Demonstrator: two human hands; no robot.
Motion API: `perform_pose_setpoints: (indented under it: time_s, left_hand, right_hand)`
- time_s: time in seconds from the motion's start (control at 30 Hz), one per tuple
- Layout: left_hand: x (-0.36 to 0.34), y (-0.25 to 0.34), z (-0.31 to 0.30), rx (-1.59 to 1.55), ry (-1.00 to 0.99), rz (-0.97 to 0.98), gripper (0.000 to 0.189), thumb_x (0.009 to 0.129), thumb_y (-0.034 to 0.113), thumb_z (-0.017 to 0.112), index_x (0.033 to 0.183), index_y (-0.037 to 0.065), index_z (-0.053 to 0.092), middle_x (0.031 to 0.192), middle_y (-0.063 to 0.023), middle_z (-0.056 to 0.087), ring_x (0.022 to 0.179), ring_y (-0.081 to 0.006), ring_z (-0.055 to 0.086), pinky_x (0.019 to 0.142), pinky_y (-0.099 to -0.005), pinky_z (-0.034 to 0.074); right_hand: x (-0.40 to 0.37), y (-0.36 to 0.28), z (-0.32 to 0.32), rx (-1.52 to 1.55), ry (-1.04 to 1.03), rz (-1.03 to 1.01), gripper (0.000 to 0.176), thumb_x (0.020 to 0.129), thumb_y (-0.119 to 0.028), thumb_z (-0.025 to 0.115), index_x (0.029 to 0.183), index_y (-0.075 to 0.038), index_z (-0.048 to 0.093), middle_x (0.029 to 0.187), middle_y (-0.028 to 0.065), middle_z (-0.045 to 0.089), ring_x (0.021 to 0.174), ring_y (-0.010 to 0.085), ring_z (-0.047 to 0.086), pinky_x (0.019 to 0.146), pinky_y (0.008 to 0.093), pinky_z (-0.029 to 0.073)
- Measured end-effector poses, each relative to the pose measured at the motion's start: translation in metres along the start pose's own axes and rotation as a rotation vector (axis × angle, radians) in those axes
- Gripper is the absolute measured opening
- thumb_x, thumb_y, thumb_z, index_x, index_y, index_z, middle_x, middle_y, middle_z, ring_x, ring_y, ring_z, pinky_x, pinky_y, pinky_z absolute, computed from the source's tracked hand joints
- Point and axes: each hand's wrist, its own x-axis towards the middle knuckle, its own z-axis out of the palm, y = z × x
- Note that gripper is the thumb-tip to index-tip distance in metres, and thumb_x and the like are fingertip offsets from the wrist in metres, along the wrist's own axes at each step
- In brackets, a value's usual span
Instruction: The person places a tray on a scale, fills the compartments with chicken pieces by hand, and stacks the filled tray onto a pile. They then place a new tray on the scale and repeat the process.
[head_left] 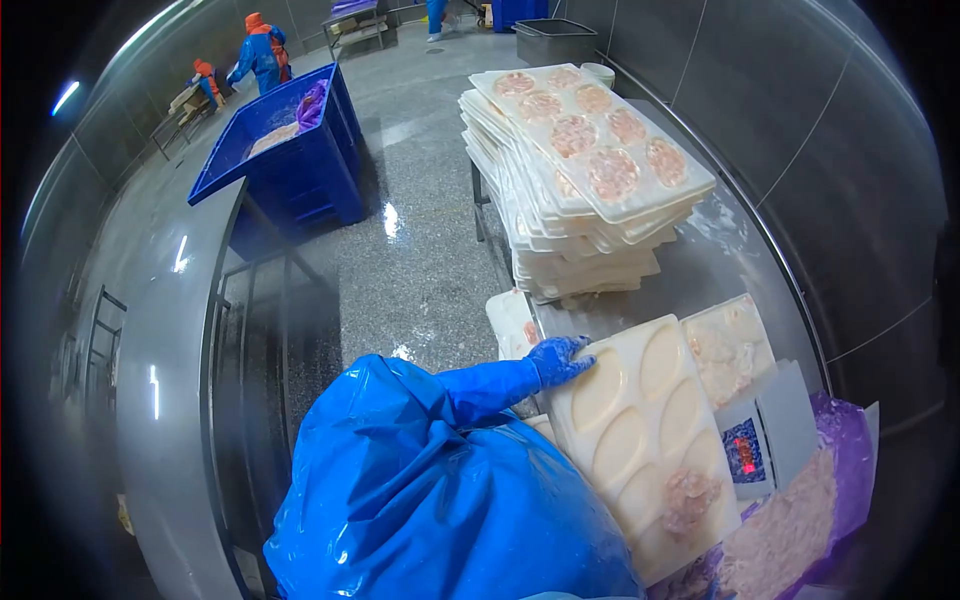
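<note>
My left hand (560, 362), in a blue glove, is at the upper left corner of a white mould tray (645, 400), its fingers curled over the edge. The tray lies tilted in front of me and has several round hollows. A lump of pale pink minced meat (690, 503) sits in a lower hollow; the other visible hollows hold none. To the tray's right is a scale (745, 450) with a red lit display. Below it, more minced meat (785, 525) lies in a purple plastic bag (848, 470). My right hand does not show.
A tall, uneven stack of white trays (575, 215) stands on the steel table (730, 240), its top tray filled with meat rounds. Beyond the aisle are a blue bin (300, 170) and a steel counter (170, 400). Co-workers (262, 60) stand far back.
</note>
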Motion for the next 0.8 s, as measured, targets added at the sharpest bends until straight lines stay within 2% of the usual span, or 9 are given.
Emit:
perform_pose_setpoints:
  time_s: [0.37, 0.8]
  left_hand:
    - [-0.002, 0.003, -0.003, -0.015, 0.004, 0.003, 0.055, 0.093, 0.044, 0.059, 0.131, 0.004, 0.059, 0.12, -0.0229, 0.065, 0.112, -0.0377, 0.062, 0.099, -0.0425, 0.048]
    - [0.0, -0.002, 0.002, -0.004, 0.024, 0.03, 0.052, 0.093, 0.043, 0.059, 0.129, 0.004, 0.06, 0.117, -0.0228, 0.066, 0.109, -0.0379, 0.063, 0.097, -0.0424, 0.049]
  right_hand:
    - [0.009, -0.045, 0.007, 0.059, -0.02, -0.098, 0.07, 0.075, -0.028, 0.081, 0.133, 0.0, 0.054, 0.12, 0.0212, 0.065, 0.112, 0.0343, 0.062, 0.097, 0.0407, 0.049]
    - [0.013, -0.065, 0.006, 0.098, -0.053, -0.124, 0.069, 0.078, -0.026, 0.079, 0.135, 0.0, 0.052, 0.124, 0.0205, 0.063, 0.115, 0.0333, 0.061, 0.099, 0.0409, 0.048]
